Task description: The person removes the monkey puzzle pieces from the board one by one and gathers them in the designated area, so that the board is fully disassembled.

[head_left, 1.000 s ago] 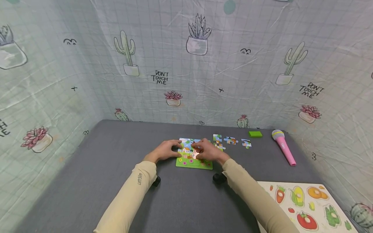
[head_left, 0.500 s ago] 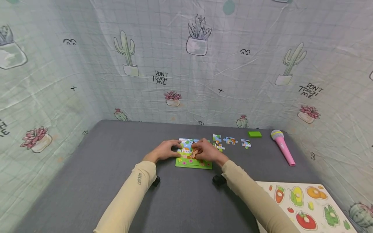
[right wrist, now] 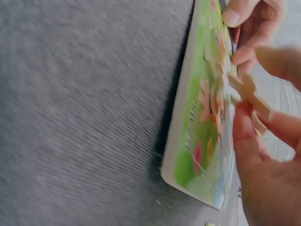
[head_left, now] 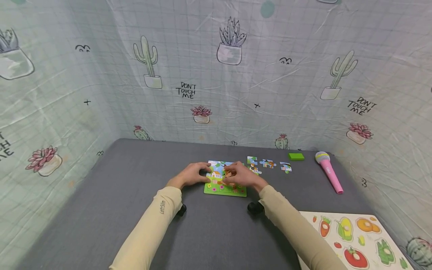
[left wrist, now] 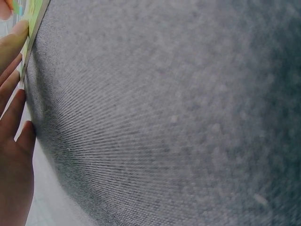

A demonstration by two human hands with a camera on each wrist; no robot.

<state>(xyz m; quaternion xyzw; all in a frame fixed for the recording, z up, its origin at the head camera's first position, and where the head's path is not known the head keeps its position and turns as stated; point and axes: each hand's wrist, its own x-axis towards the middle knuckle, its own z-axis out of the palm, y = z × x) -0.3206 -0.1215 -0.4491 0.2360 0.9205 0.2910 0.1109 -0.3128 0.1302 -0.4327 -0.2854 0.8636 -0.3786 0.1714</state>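
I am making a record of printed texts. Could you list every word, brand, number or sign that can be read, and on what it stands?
"DON'T TOUCH ME": pale patterned cloth backdrop, twice in full; a third is cut off.
"+": same backdrop, twice.
"LetsSlim" (spelling uncertain): beige fabric left sleeve.
Lettering on the green rectangular puzzle board: too blurred to read.
Mark on the long pink microphone: too small to read.
No readable number.

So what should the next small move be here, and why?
Probably lower the puzzle piece onto the puzzle board, turning it if needed. The right hand pinches that piece, which appears raised off the board in the right wrist view, and the left hand rests at the board's left side, where it could help steady it.
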